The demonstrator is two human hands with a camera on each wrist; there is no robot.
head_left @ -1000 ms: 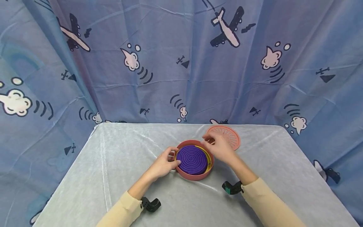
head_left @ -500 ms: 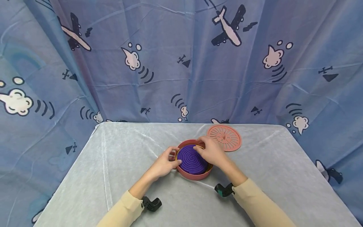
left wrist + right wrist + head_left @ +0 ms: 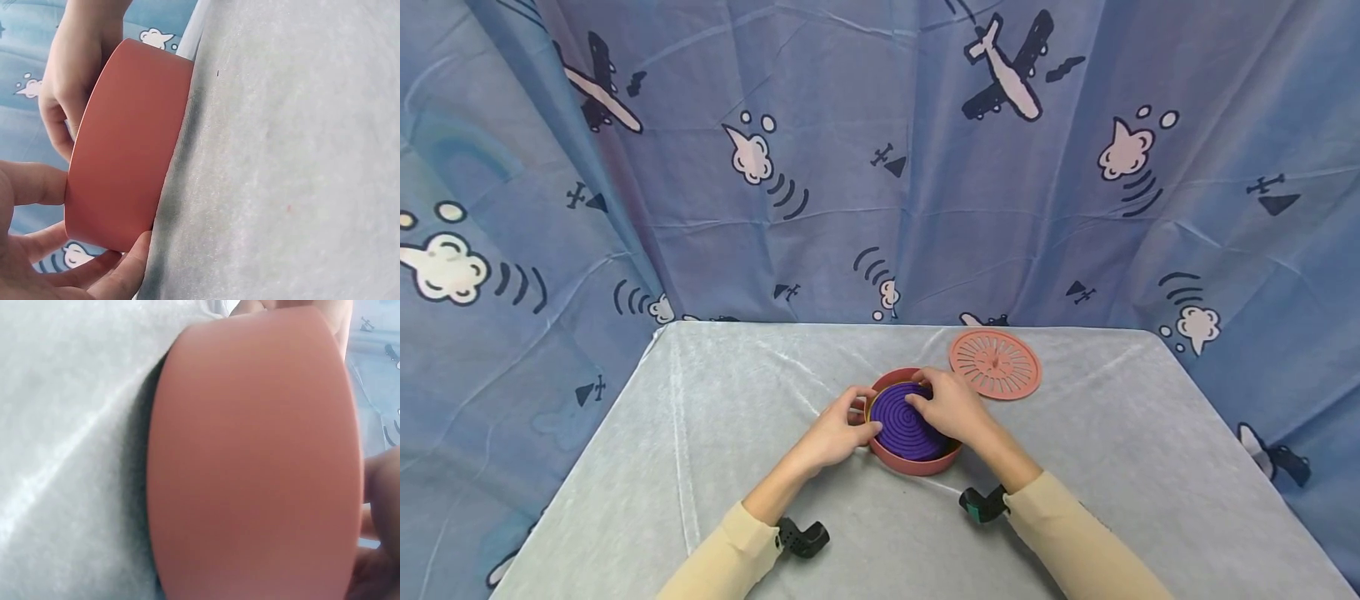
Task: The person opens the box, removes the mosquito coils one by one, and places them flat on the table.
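Hands: 2, one left hand (image 3: 835, 428) and one right hand (image 3: 953, 407). Box (image 3: 917, 467): 1, also one in each wrist view. Coil (image 3: 907, 427), purple: 1, within the box. Lid (image 3: 997, 367): 1; its slots are many, too fine to tally. Sleeves (image 3: 726, 557): 2, one per arm. Black wrist devices (image 3: 805, 540): 2, likewise one per arm. Table (image 3: 730, 425): 1. Clouds (image 3: 752, 158) printed on curtain (image 3: 835, 67): at least 6. Large planes (image 3: 1012, 82): 2 along top, 1 at right; other prints cut off, so total uncertain.

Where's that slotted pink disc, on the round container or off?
Off: the slotted disc lies on the gray cloth, beside the round container, whose purple coil shows uncovered by it.
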